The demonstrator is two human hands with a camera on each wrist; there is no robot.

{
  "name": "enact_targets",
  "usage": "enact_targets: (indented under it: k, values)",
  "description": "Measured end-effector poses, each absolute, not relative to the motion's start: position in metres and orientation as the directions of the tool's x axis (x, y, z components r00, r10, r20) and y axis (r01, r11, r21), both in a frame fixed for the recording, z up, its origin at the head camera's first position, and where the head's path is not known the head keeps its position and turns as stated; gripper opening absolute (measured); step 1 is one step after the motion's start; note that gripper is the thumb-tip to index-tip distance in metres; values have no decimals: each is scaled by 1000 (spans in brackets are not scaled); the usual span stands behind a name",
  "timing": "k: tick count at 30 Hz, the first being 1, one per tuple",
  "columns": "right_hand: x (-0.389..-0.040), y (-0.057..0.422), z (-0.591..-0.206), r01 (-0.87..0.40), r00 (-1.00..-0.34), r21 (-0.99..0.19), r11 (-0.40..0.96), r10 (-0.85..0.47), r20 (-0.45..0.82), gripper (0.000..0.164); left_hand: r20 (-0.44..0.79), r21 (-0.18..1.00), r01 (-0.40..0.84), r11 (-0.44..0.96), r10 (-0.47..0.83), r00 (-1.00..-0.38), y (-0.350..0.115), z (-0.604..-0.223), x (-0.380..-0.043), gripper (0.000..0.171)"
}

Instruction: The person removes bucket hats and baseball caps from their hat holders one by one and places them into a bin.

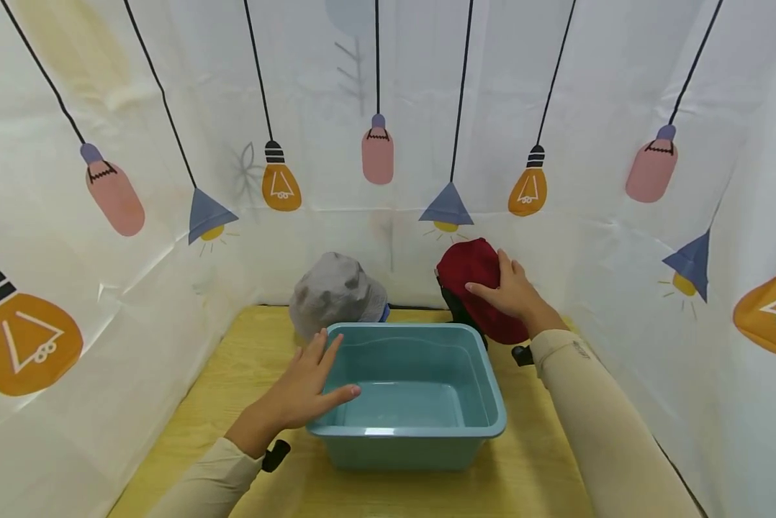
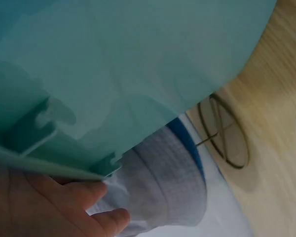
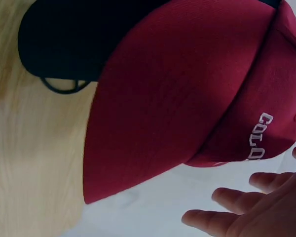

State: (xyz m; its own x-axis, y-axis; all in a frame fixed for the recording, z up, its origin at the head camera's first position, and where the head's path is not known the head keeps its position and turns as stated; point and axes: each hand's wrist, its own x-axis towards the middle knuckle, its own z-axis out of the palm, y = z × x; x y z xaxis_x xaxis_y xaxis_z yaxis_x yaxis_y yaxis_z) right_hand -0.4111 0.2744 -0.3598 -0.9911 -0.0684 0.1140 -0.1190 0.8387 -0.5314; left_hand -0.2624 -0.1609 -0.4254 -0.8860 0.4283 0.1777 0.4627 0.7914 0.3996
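Pale sheeting [image 1: 142,345] stood behind the yellow worktop [image 1: 232,374], which bore a blue basin [image 1: 404,453]. Past its far right corner, the red cap [image 1: 472,270] partly covered a black cap [image 1: 461,309]; past its far left, a grey hat [image 1: 332,291]. My hands were spread: the left [image 1: 304,388] at the basin's left rim, the right [image 1: 514,291] along the red cap's right side.

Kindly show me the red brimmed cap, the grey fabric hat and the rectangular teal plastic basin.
Red brimmed cap [image 3: 158,103]: right wrist view, its brim.
Grey fabric hat [image 1: 335,284]: head view, its crown.
Rectangular teal plastic basin [image 1: 404,453]: head view, its front wall.
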Motion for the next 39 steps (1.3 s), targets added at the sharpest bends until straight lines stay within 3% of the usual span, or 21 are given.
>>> enact_targets:
  k: [20,26,39]
  values:
    - [-433,264,-363,-104,-991,-565,819,-33,133,127,182,364,455,812,417,-890,-157,-432,-258,117]
    - [-436,271,-364,-152,-981,-582,799,-49,188,115,186,369,463,806,424,-886,-153,-429,-261,114]
    - [-429,270,-366,-220,-952,-474,853,-83,293,88,178,405,452,795,416,-892,-157,-434,-262,110]
